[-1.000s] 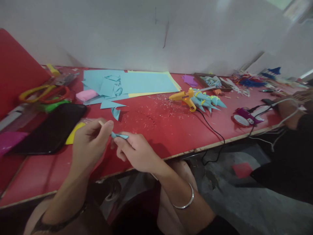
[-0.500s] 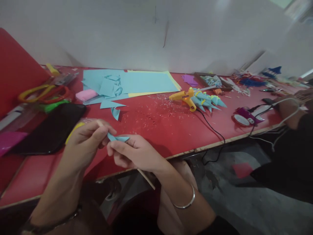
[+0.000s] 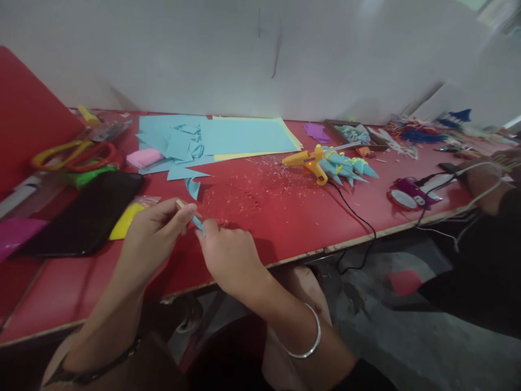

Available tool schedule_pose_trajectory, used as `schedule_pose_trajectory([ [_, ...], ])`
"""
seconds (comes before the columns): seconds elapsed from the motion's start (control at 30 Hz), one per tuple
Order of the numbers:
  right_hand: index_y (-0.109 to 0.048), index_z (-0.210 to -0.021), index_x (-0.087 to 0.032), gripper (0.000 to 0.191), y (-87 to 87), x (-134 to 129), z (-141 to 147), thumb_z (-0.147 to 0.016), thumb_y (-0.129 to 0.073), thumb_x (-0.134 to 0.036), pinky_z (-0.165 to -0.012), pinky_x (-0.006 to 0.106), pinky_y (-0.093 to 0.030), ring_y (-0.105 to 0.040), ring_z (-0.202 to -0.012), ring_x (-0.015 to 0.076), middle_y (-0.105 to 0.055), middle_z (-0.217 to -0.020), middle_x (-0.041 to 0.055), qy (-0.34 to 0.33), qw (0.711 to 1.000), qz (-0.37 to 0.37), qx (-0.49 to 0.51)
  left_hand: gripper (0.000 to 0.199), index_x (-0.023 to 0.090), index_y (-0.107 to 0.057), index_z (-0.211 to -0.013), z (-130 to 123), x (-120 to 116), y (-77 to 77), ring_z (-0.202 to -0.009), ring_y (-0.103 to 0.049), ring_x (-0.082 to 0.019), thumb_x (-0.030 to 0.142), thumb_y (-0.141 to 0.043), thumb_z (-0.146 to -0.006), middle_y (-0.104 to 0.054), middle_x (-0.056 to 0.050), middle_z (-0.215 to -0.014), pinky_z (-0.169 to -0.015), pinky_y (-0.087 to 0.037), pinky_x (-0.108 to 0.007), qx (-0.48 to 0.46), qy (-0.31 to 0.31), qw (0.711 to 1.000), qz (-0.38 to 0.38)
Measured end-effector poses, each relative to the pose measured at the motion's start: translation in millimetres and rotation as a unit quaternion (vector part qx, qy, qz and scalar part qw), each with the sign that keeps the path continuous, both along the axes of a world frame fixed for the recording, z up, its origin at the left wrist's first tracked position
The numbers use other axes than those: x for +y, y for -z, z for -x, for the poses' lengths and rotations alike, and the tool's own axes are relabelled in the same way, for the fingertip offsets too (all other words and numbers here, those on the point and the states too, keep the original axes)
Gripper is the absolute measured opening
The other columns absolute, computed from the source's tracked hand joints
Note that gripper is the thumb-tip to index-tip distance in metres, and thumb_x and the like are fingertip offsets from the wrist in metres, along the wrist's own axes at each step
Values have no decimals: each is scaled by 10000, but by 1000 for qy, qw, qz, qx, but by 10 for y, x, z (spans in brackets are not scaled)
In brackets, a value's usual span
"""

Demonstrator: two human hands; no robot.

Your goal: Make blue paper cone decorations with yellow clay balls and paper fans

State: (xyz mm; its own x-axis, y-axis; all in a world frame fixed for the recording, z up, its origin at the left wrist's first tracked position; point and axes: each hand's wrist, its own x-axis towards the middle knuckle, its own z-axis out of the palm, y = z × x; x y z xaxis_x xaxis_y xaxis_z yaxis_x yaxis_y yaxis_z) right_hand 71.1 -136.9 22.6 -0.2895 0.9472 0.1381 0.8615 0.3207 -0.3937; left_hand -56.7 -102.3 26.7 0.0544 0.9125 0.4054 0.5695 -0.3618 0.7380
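Observation:
Between thumb and fingers, my left hand point(image 3: 157, 231) pinches a thin wooden stick point(image 3: 179, 203) whose tip pokes out above the thumb. A small strip of blue paper point(image 3: 198, 222) lies along the stick between both hands. My right hand point(image 3: 232, 252) is closed round the other end of the blue paper, its back turned up. How much of the stick lies inside the right hand is hidden. Just beyond the hands, a curled blue paper piece point(image 3: 192, 188) rests on the red table point(image 3: 260, 217).
Blue sheets point(image 3: 248, 136) lie at the back. A yellow glue gun point(image 3: 305, 160) with a black cord stands beside blue paper cones point(image 3: 345, 167). Scissors point(image 3: 61, 156) and a black phone-like slab point(image 3: 89, 217) are at left. At right, a person's arm point(image 3: 484, 184) is near cables.
My right hand has rolled over, back now up, and closed over the blue paper. My left hand has shifted slightly right. The stick's lower end no longer shows below the right hand.

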Motion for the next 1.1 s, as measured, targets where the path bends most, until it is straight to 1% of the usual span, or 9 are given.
schedule_pose_trajectory([
  [0.1,-513,-831,-152,314,-50,9,-90,-935,-265,-314,-499,204,-382,-527,-503,96,-551,-575,-7,-103,961,128,224,291,205,-559,-500,40,19,63,-368,-370,-60,371,-557,-739,-423,51,-408,-354,-289,-181,-96,40,994,21],
  [0.2,-449,-770,-174,337,-93,11,-164,-935,-224,-363,-415,157,-325,-390,-386,46,-436,-485,-70,-208,804,312,462,312,236,-646,-624,56,-4,105,-298,-395,-75,536,-594,-693,-473,40,-405,-293,-303,-201,-229,111,963,93],
  [0.27,-434,-770,-181,319,-101,14,-189,-927,-247,-385,-362,149,-267,-327,-349,38,-414,-466,-84,-251,719,382,523,357,248,-665,-652,41,-35,88,-262,-397,-79,603,-640,-615,-498,34,-418,-261,-313,-212,-285,143,938,135],
  [0.37,-441,-771,-180,298,-84,25,-188,-923,-272,-373,-342,148,-230,-303,-340,36,-408,-451,-89,-274,687,408,535,369,242,-636,-541,-1,-70,23,-273,-414,-71,602,-714,-513,-497,28,-439,-255,-328,-206,-315,137,929,136],
  [0.47,-463,-777,-172,305,-64,20,-153,-925,-270,-356,-381,147,-275,-322,-369,37,-403,-465,-85,-247,724,371,527,383,237,-613,-503,-24,-74,-22,-218,-339,-53,599,-733,-476,-460,45,-395,-212,-272,-200,-315,105,933,140],
  [0.63,-544,-787,-144,263,-92,-24,-104,-903,-356,-287,-512,160,-353,-430,-459,44,-453,-508,-64,-158,883,170,409,401,221,-605,-478,-20,-46,-16,-272,-362,-56,600,-737,-461,-459,35,-411,-235,-248,-193,-320,71,935,132],
  [0.77,-545,-1036,-145,296,-95,-19,-76,-926,-314,-293,-552,189,-364,-544,-550,82,-596,-629,-17,-99,961,74,248,341,204,-618,-494,-23,-7,23,-339,-323,-47,523,-729,-542,-398,44,-375,-301,-230,-180,-303,41,947,104],
  [0.9,-531,-1063,-141,326,-13,-2,1,-928,-304,-332,-494,235,-335,-618,-600,151,-671,-731,49,-31,996,2,85,237,190,-580,-507,-11,22,79,-371,-328,-47,347,-654,-667,-392,57,-401,-346,-247,-179,-255,32,962,93],
  [1.1,-549,-886,-153,302,83,-24,75,-935,-303,-320,-421,249,-273,-629,-539,163,-658,-624,40,11,997,-74,8,307,180,-448,-463,-32,-6,73,-388,-341,-47,286,-591,-713,-391,74,-402,-384,-277,-175,-151,-3,987,58],
])
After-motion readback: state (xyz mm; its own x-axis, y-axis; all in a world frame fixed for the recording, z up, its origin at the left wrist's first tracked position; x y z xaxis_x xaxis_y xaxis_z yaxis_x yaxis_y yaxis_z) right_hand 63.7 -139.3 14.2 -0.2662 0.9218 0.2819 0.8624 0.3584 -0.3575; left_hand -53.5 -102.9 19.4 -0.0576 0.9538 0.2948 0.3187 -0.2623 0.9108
